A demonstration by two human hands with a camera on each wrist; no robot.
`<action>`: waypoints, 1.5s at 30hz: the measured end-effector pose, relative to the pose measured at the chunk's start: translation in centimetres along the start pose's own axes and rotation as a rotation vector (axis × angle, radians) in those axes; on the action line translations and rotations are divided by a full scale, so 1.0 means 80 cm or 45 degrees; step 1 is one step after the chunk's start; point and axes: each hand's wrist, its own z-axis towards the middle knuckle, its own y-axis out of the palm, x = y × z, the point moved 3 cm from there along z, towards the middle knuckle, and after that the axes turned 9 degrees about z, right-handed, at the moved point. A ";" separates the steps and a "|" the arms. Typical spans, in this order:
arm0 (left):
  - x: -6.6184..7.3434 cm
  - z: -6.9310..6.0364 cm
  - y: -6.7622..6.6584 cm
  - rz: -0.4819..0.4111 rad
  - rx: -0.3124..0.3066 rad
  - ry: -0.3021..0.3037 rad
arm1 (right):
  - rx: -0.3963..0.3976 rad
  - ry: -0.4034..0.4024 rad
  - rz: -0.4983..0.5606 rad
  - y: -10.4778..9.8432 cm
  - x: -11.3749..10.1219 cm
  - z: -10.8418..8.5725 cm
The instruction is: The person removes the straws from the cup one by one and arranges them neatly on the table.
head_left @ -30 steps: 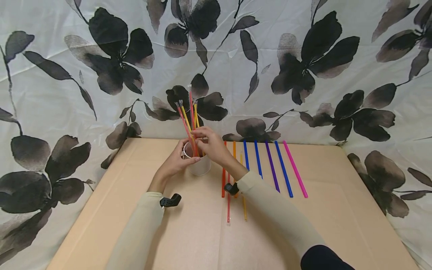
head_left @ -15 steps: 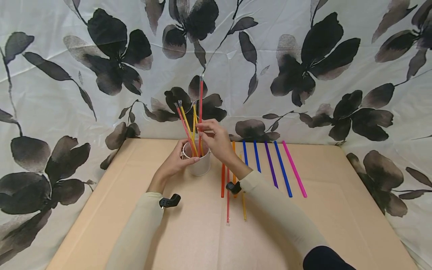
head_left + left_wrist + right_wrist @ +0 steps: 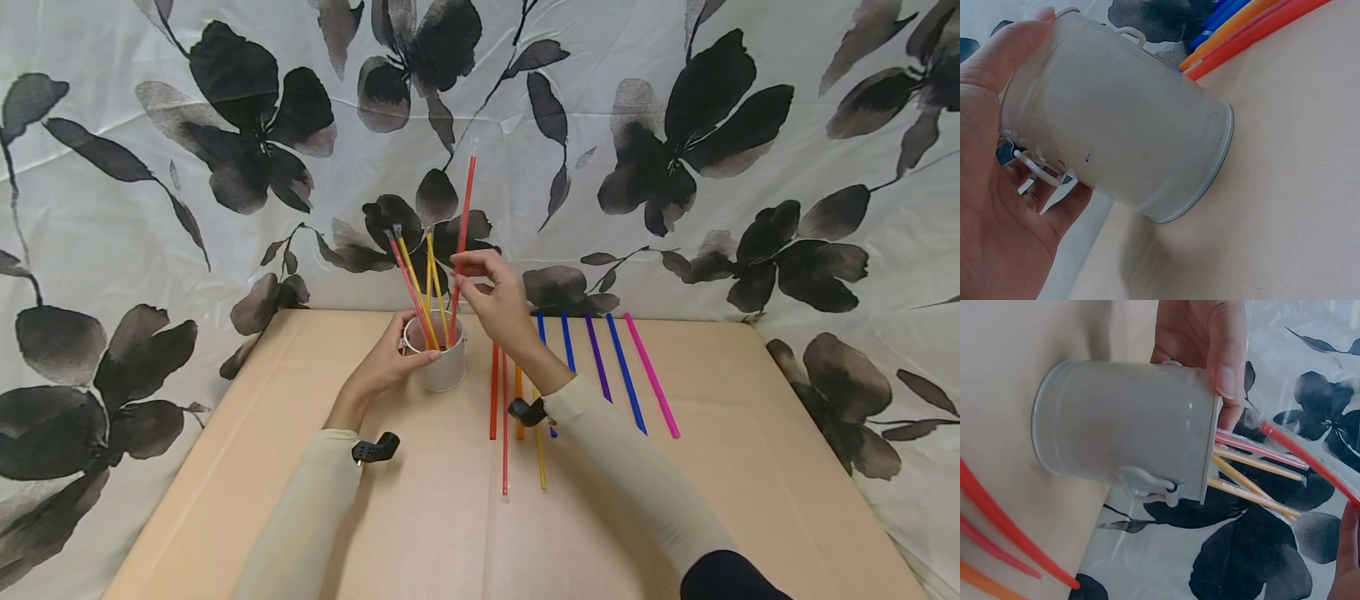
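A white pail [image 3: 444, 371] with small side handles stands upright on the table. My left hand [image 3: 388, 357] grips its left side, thumb near the rim in the left wrist view. Inside the pail lean a red straw [image 3: 411, 279] and several yellow straws [image 3: 1260, 464], in clear wrappers. My right hand [image 3: 497, 304] pinches a red wrapped straw [image 3: 467, 196] between thumb and fingers, near upright above the pail's right side. In the right wrist view, the held straw's near end [image 3: 1272, 432] shows outside the rim, apart from it.
Right of the pail lie red straws [image 3: 493, 400], an orange straw [image 3: 519, 408], a yellow straw [image 3: 541, 462], several blue straws [image 3: 628, 375], a purple straw [image 3: 598, 360] and a pink straw [image 3: 652, 375]. Behind the tan tabletop [image 3: 420, 517] hangs a flowered cloth [image 3: 525, 167].
My right hand has moved right and up, drawing the red straw away from the others in the pail. The left hand has stayed on the pail.
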 end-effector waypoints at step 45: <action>0.003 -0.014 -0.010 0.031 -0.048 -0.018 | -0.099 0.385 -0.107 -0.118 0.050 -0.070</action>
